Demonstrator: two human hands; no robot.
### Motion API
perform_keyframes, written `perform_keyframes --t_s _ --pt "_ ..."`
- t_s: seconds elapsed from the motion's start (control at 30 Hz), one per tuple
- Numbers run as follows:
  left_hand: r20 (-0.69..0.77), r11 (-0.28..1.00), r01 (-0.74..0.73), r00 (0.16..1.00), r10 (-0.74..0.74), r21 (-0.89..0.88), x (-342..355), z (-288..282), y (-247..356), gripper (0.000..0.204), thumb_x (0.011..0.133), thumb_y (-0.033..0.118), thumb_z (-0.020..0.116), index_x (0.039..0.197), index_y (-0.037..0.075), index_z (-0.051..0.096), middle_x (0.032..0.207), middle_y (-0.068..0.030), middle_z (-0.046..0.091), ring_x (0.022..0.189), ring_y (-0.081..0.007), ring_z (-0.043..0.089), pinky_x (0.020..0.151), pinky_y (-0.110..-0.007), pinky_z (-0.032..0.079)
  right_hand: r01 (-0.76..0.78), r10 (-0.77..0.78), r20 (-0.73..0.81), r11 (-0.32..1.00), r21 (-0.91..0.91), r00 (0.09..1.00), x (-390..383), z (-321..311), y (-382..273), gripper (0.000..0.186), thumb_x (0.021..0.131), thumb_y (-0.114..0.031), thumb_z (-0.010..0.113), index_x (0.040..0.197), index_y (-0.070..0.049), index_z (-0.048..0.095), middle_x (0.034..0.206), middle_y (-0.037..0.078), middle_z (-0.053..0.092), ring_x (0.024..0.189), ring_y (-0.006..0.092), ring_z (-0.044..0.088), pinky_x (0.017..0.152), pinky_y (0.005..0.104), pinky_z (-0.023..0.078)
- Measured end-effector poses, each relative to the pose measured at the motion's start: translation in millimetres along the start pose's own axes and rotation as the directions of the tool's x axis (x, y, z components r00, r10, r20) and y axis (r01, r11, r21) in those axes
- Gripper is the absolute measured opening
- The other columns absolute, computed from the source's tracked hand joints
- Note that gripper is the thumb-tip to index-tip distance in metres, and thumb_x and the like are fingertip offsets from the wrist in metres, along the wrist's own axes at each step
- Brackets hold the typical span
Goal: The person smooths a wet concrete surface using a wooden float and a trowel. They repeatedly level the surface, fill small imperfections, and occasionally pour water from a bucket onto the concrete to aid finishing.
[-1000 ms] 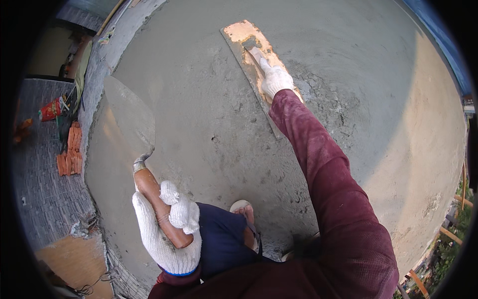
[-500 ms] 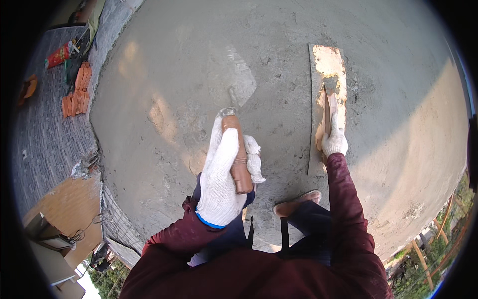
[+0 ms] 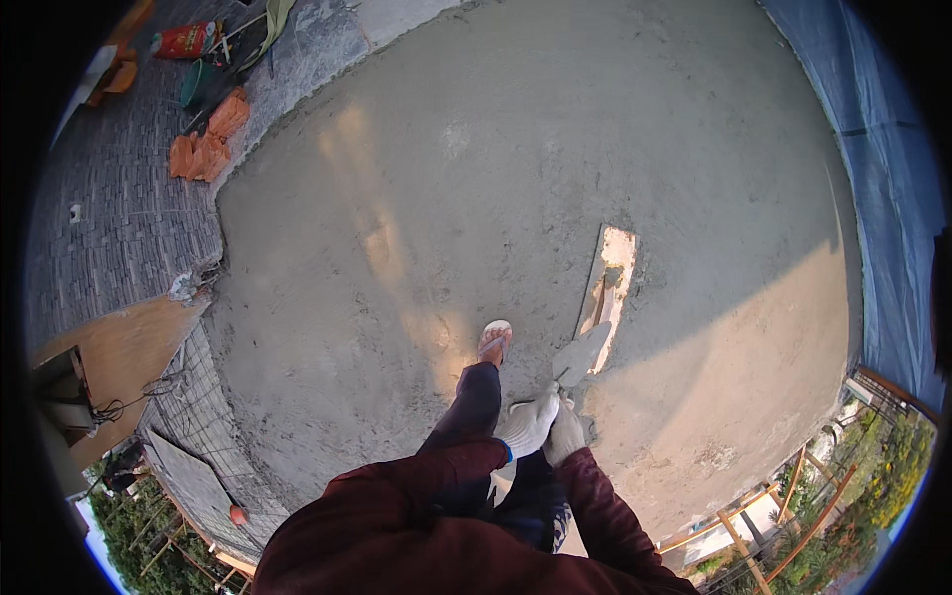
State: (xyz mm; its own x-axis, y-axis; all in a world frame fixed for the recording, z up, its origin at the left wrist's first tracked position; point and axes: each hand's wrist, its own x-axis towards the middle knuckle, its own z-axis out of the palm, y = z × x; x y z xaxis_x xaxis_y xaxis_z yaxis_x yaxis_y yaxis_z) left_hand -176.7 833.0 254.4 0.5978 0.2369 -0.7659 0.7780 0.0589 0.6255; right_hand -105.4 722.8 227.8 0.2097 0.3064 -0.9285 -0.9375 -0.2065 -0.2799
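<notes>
A pointing trowel with a grey metal blade (image 3: 581, 353) is held low over wet concrete, its tip overlapping a long float. My left hand (image 3: 528, 424), in a white knitted glove with a blue cuff, is closed around its handle, which the glove mostly hides. Right beside it, my right hand (image 3: 565, 434), also gloved, has its fingers closed near the trowel's neck; what they grip is hidden. The rectangular float (image 3: 620, 253) lies by itself on the concrete (image 3: 476, 198), its top crusted with pale mortar and its wooden handle upward.
My sandalled foot (image 3: 496, 340) stands on the concrete. Stacked orange bricks (image 3: 201, 154), a green bucket (image 3: 198, 84) and a red bag (image 3: 186, 41) are on patterned tiling at far left. Blue sheeting (image 3: 897, 198) borders the right. Wire mesh (image 3: 213, 397) lies at left, wooden poles (image 3: 793, 486) at lower right.
My right hand has let go of the float and drawn back beside my left. The trowel, still in my left hand, has moved right over the float. My view has shifted, showing more blue sheeting.
</notes>
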Motion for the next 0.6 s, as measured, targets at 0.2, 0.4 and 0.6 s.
perform_keyframes --t_s 0.2,0.4,0.6 --pt "0.274 0.995 -0.043 0.959 0.066 -0.09 -72.0 -136.6 112.4 0.068 0.108 0.058 0.037 0.151 0.008 0.05 0.123 -0.0184 0.071 0.103 -0.0269 0.069 0.09 -0.04 0.053 0.193 -0.189 -0.217 0.981 -0.003 0.958 -67.9 -1.3 -120.2 0.026 0.088 -0.012 0.064 0.113 -0.006 0.06 0.099 0.011 0.067 0.074 0.0265 0.069 0.062 0.0438 0.062" --pt "-0.347 0.978 0.159 0.917 -0.196 -0.133 -111.4 -341.4 -106.9 0.066 0.104 0.054 0.051 0.151 0.007 0.051 0.135 -0.0177 0.067 0.124 -0.0309 0.062 0.104 -0.038 0.047 0.094 -0.47 -0.467 0.773 -0.627 0.749 -157.0 -36.8 -197.5 0.021 0.084 -0.01 0.066 0.103 -0.008 0.057 0.066 0.005 0.055 0.043 0.0177 0.052 0.038 0.0351 0.044" --pt "-0.618 0.801 0.166 0.554 -0.558 -0.575 -224.1 -468.4 -203.4 0.043 0.102 0.052 0.058 0.114 0.011 0.066 0.088 -0.0035 0.066 0.073 -0.0145 0.064 0.062 -0.033 0.054 -0.239 -0.242 -0.657 0.799 -0.553 0.714 -154.3 -92.6 -161.9 0.022 0.079 -0.006 0.074 0.097 -0.005 0.061 0.061 0.007 0.059 0.043 0.0211 0.056 0.041 0.0397 0.046"
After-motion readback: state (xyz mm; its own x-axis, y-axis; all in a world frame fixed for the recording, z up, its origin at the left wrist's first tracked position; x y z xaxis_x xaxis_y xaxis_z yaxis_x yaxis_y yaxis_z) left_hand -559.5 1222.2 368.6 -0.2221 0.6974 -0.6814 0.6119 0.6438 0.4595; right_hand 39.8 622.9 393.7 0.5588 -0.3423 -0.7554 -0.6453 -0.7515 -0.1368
